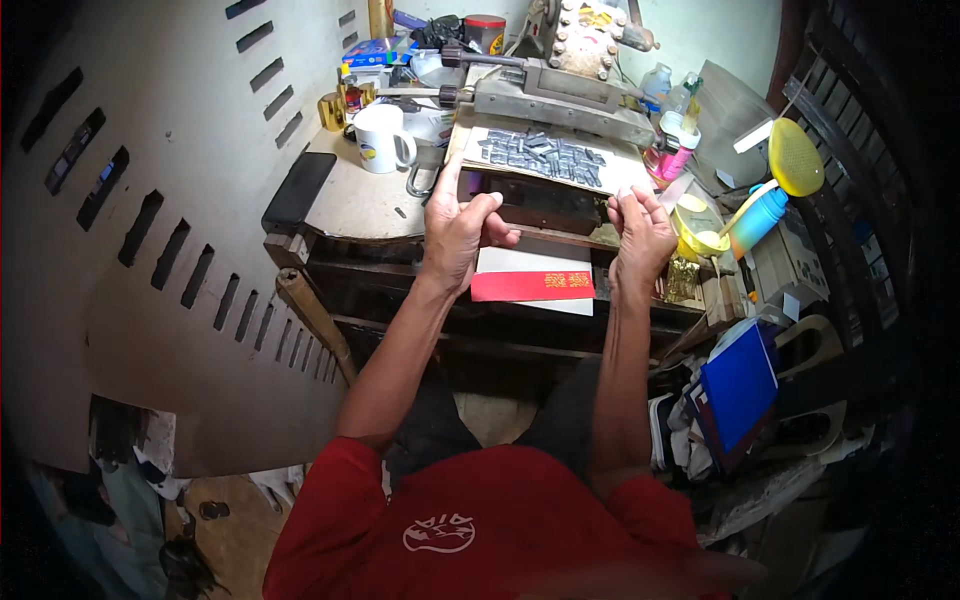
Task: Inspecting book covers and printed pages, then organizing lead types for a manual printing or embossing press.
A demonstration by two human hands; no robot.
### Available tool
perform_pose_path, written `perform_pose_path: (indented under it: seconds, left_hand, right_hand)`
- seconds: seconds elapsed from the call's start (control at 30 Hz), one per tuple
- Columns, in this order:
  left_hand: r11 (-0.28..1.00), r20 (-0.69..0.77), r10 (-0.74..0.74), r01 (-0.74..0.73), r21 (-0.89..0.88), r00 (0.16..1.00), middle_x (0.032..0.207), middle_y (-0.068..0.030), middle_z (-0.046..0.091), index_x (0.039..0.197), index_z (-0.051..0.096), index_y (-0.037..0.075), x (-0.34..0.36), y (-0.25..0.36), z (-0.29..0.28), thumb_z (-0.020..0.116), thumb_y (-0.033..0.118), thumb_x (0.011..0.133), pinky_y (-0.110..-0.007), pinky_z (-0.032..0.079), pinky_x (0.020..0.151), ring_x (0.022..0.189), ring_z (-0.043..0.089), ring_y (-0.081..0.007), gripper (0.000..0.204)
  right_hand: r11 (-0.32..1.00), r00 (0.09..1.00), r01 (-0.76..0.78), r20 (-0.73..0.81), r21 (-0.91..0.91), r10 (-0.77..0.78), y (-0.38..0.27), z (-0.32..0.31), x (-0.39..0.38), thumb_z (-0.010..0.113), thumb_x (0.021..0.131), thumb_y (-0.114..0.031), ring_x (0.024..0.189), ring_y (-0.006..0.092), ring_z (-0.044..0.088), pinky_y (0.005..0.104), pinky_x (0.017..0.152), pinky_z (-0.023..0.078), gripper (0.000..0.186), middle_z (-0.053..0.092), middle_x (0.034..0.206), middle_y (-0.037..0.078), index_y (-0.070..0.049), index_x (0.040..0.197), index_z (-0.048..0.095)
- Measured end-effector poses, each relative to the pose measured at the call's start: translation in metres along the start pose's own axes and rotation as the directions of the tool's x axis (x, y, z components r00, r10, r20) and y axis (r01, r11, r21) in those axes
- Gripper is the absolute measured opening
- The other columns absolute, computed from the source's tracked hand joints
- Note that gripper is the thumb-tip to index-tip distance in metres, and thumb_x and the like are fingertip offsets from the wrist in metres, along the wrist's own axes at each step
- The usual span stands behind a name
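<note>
My left hand [463,228] is raised at the front edge of the workbench. Its index finger points up, the thumb stands apart and the other fingers curl loosely around nothing. My right hand [645,238] is at the same height, thumb and index finger pinched; anything between them is too small to make out. Beyond both hands, several small dark grey metal blocks [545,157] lie in rows, a few loose on top, on a pale board [630,172]. Nearer me, between my wrists, a red strip with gold print [512,287] rests across white paper [545,307].
A heavy metal press [560,95] stands behind the board. Left are a white mug [380,140] and a black case [297,192]. On the right stand a yellow bowl [688,212], a blue bottle [762,212] and a pink bottle [680,158]. A blue folder [740,385] sits lower right.
</note>
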State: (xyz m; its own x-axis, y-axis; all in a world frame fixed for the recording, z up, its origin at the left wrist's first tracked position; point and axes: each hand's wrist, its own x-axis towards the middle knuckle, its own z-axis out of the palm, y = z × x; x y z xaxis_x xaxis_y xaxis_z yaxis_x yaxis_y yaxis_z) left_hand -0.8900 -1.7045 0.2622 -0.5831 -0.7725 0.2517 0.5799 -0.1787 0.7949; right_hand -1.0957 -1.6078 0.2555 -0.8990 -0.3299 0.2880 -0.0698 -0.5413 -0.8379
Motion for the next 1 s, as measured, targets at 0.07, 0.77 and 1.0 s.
perform_pose_path:
  seconds: [0.07,0.77,1.0]
  left_hand:
    - [1.000,-0.011,0.019,-0.020,-0.016,1.000,0.059,-0.0003,0.057,0.164,0.006,0.008,0.000,0.001,0.001,0.056,-0.001,0.093,-0.035,0.063,0.062,0.051,0.060,-0.0109,0.087]
    - [0.989,-0.191,0.013,0.015,0.145,0.981,0.058,0.0055,0.044,0.153,0.037,-0.004,-0.035,0.004,-0.002,0.059,0.022,0.104,-0.030,0.062,0.063,0.050,0.058,-0.0071,0.060]
    - [0.986,-0.194,-0.095,0.065,-0.156,0.976,0.093,0.0023,0.060,0.119,0.059,0.006,0.011,-0.001,-0.032,0.063,0.021,0.103,-0.026,0.059,0.080,0.090,0.065,-0.0084,0.022]
  right_hand:
    - [0.999,1.000,-0.023,0.004,0.030,0.023,0.001,0.001,-0.002,0.074,0.089,0.001,0.074,0.0127,0.069,0.0205,0.065,0.057,0.021,0.071,0.089,0.011,0.009,0.107,0.065]
    - [0.997,0.997,-0.061,0.057,0.041,0.058,-0.020,-0.032,-0.019,0.073,0.092,-0.003,0.069,0.0099,0.066,0.0214,0.066,0.055,0.015,0.069,0.085,0.006,0.003,0.103,0.065]
    - [0.960,0.950,-0.269,0.187,0.081,0.251,-0.013,-0.028,-0.004,0.069,0.095,-0.008,0.072,0.0101,0.065,0.0251,0.067,0.054,0.014,0.070,0.091,0.004,-0.004,0.107,0.064]
